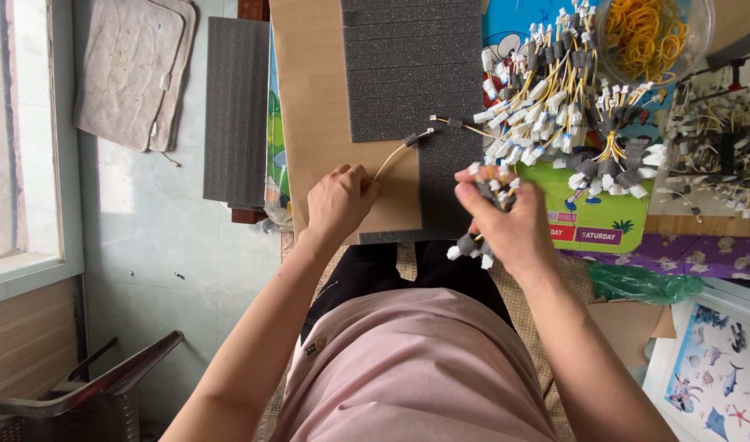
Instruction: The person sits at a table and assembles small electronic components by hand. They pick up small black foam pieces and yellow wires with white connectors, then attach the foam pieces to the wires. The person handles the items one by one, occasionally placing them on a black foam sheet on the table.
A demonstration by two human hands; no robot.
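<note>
My left hand [339,200] pinches the end of a thin yellow cable [391,160] that runs up to a grey-and-white connector [422,135] lying on the dark grey foam strips [407,74]. My right hand [506,221] is closed around a bunch of short yellow cables with grey and white connectors [483,245], some sticking out above and below the fist. Both hands hover over a brown cardboard sheet [309,98] on the work surface.
A big heap of similar connector cables [571,106] lies at upper right beside a clear bowl of yellow rubber bands [646,33]. More cable bundles [718,155] sit far right. A foam stack [237,110], a green bag [637,285] and a chair [88,393] surround me.
</note>
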